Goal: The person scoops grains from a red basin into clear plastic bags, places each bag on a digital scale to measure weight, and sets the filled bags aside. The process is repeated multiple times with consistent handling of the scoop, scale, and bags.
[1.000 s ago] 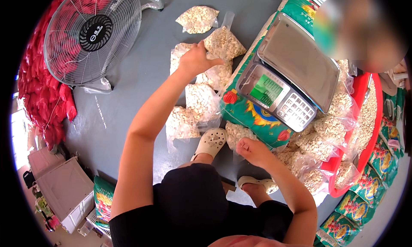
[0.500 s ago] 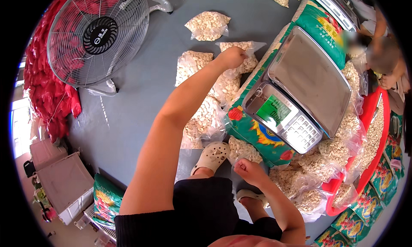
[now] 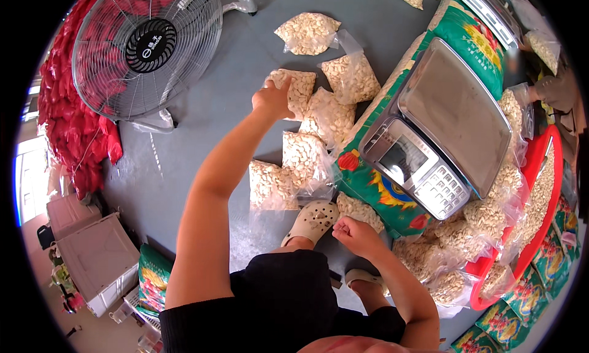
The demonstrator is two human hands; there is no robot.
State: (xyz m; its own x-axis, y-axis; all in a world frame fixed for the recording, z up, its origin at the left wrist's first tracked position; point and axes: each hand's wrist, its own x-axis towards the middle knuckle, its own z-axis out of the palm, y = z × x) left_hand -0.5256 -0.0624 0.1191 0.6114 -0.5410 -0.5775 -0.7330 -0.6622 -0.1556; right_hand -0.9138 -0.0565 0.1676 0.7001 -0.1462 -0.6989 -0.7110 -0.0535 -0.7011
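Observation:
My left hand (image 3: 273, 99) reaches out over the floor and rests on the edge of a clear plastic bag of pale, flat, seed-like pieces (image 3: 299, 90). Its fingers look spread against the bag. Several similar bags lie around it, among them a tilted bag (image 3: 351, 78) beside the scale and a bag (image 3: 304, 156) nearer my feet. My right hand (image 3: 358, 235) is held low near my shoe with fingers curled and nothing visible in them. Just beyond it lies another filled bag (image 3: 359, 210). The exact kind of the pieces cannot be told.
A digital scale (image 3: 457, 116) sits on green printed sacks (image 3: 374, 196) at right. Past it are piled filled bags (image 3: 454, 239) and a red tub (image 3: 548, 187) of loose pieces. A floor fan (image 3: 150, 46) and red bags (image 3: 58, 126) stand left. Another person's arm shows at far right.
My left hand has moved left from the bag beside the scale to another bag. The first bag now lies uncovered. The scale's green display has gone dark. My right hand stays low, fingers curled.

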